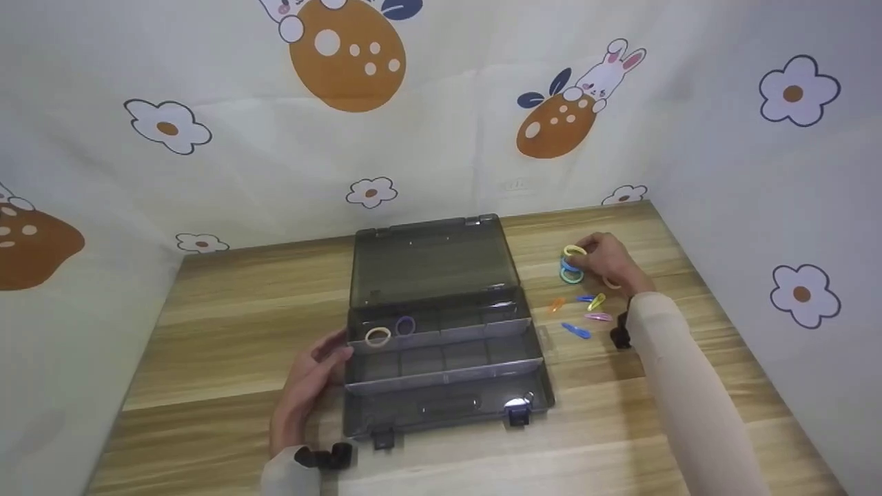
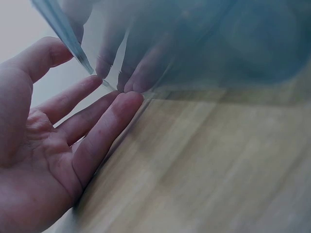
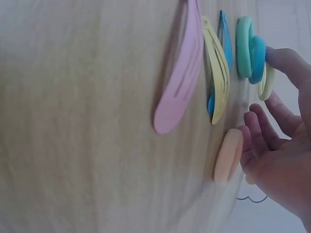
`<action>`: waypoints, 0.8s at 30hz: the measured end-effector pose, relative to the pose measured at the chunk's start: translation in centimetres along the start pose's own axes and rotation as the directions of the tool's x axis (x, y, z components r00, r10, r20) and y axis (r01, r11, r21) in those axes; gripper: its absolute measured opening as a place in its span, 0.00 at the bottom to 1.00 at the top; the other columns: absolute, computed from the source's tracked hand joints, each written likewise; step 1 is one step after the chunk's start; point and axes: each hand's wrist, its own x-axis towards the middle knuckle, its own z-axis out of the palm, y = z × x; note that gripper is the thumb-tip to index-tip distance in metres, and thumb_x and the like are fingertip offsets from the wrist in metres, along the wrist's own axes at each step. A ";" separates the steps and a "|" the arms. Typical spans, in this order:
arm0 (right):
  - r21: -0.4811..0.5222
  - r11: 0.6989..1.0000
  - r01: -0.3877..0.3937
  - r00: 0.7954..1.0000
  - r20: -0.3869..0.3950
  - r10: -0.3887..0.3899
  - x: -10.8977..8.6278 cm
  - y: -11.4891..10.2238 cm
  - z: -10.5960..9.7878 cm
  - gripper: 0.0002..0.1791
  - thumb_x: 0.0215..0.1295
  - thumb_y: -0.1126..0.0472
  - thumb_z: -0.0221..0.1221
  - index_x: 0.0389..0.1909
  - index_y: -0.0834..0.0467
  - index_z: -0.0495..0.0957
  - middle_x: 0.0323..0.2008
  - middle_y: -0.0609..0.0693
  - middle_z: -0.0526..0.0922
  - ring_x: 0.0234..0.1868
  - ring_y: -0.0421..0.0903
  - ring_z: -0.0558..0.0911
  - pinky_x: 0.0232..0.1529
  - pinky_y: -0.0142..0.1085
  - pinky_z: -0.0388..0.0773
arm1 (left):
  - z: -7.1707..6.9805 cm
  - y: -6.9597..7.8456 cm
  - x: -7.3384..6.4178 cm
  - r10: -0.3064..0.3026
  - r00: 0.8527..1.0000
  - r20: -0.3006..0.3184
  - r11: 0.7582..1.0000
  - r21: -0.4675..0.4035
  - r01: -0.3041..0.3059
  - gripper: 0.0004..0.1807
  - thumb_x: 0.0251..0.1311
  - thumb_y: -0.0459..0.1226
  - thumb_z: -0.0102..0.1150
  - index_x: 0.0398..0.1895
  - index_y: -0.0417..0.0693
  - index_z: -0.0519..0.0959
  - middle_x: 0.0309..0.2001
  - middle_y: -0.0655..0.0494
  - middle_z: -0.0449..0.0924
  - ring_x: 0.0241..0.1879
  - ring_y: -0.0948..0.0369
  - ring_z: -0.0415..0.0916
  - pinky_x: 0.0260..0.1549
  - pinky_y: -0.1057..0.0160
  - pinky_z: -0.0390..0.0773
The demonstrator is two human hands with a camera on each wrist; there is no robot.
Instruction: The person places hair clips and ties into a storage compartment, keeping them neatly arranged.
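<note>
A dark translucent compartment box (image 1: pixel 446 386) lies with its lid (image 1: pixel 434 265) folded back. Inside are a peach hair tie (image 1: pixel 377 337) and a purple hair tie (image 1: pixel 405 326). My left hand (image 1: pixel 313 375) touches the box's left side, its fingers (image 2: pixel 109 116) extended against the wall. To the right of the lid, my right hand (image 1: pixel 606 258) pinches a pale yellow hair tie (image 3: pixel 266 82) between thumb and finger. Right beside it are a blue hair tie (image 3: pixel 258 60) and a green hair tie (image 3: pixel 244 47). Another peach hair tie (image 3: pixel 228 156) lies under this hand.
Several snap hair clips lie right of the box: an orange clip (image 1: pixel 557 304), a yellow clip (image 1: pixel 597 301), a pink clip (image 1: pixel 598 317) and a blue clip (image 1: pixel 576 331) among them. Two latches, one a dark latch (image 1: pixel 518 414), project from the box's front. Patterned cloth (image 1: pixel 441 151) hangs behind the wooden table (image 1: pixel 227 331).
</note>
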 end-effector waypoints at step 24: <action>-0.022 0.972 0.233 0.967 -0.104 -0.234 -2.3 -6.1 -0.6 0.27 0.62 0.54 0.67 0.55 0.65 0.72 0.60 0.63 0.71 0.63 0.63 0.71 0.61 0.51 0.69 | 0.0 -0.1 0.0 -0.007 1.000 -0.017 1.000 0.027 0.008 0.29 0.64 0.39 0.65 0.67 0.41 0.74 0.66 0.44 0.76 0.62 0.64 0.75 0.58 0.79 0.68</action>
